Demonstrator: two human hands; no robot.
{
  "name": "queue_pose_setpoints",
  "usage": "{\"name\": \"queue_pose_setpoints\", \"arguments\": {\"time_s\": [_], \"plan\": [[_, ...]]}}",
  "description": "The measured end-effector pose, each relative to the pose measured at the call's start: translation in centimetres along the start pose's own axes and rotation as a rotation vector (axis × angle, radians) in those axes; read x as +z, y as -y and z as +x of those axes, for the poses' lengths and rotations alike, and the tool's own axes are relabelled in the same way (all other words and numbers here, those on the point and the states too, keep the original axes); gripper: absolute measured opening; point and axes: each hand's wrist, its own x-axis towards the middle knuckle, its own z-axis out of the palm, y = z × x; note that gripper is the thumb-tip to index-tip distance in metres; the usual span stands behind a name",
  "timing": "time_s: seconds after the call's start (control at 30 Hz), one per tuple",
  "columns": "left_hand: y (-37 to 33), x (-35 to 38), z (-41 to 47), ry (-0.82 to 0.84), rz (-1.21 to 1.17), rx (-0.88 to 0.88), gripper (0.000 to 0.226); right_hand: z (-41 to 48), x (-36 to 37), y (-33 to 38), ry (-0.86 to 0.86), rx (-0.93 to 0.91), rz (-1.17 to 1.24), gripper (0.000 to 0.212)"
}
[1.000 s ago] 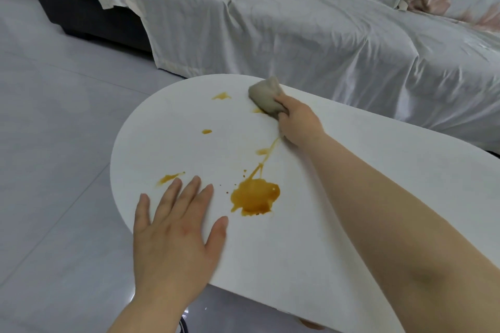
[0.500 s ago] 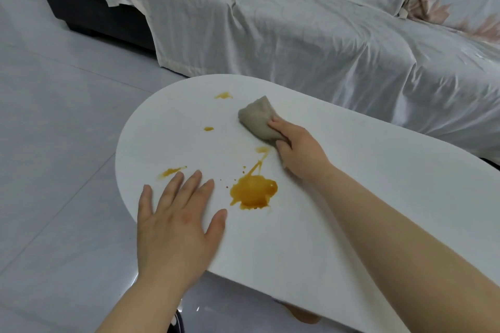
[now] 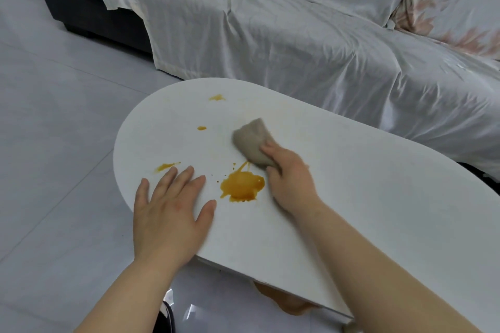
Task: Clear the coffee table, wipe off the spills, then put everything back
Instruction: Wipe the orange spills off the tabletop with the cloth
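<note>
Currently my right hand (image 3: 290,178) grips the cloth (image 3: 253,144) mid-tabletop (image 3: 378,211), touching the big spill (image 3: 242,189); left hand (image 3: 169,213) flat, fingers spread, at the near edge.

A sofa (image 3: 311,43) draped in pale sheets stands on the tiled floor (image 3: 54,130).

A sheet-draped sofa (image 3: 297,35) stands on pale glossy floor tiles (image 3: 54,143).

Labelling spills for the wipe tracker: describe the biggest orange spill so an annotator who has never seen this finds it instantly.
Start at the white oval coffee table in front of the covered sofa. Look between the flat left hand and the right hand gripping the grey cloth. The big spill is the one solid orange puddle; the others are small splashes.
</note>
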Motion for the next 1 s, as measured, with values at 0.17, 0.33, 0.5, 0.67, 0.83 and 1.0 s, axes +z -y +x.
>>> {"name": "queue_pose_setpoints", "arguments": {"time_s": [0.17,0.33,0.5,0.67,0.83,1.0], "plan": [[0.2,-0.1,-0.1,-0.011,-0.038,0.036,0.05,0.4,-0.6,-0.6,0.071,-0.035,-0.021,0.043],[1.9,-1.0,0.0,0.026,-0.079,-0.001,0.062,1.5,-3.9,-4.1,-0.1,0.304,-0.059,0.043],[3.1,-1.8,0.0,0.022,-0.131,-0.067,0.068,-1.7,-2.0,-0.8,-0.069,0.144,-0.019,0.043],[4.8,-2.5,-0.2,0.087,-0.115,-0.193,0.075,-6.3,-0.4,2.7,0.18,-0.218,0.061,0.041],[5.8,-2.7,-0.6,0.185,-0.135,-0.164,0.08,-4.0,-2.4,0.5,0.046,0.077,0.02,0.042],[5.8,-2.6,-0.4,0.201,-0.147,-0.174,0.073,-5.0,-1.0,2.0,-0.031,0.101,-0.028,0.043]]}}
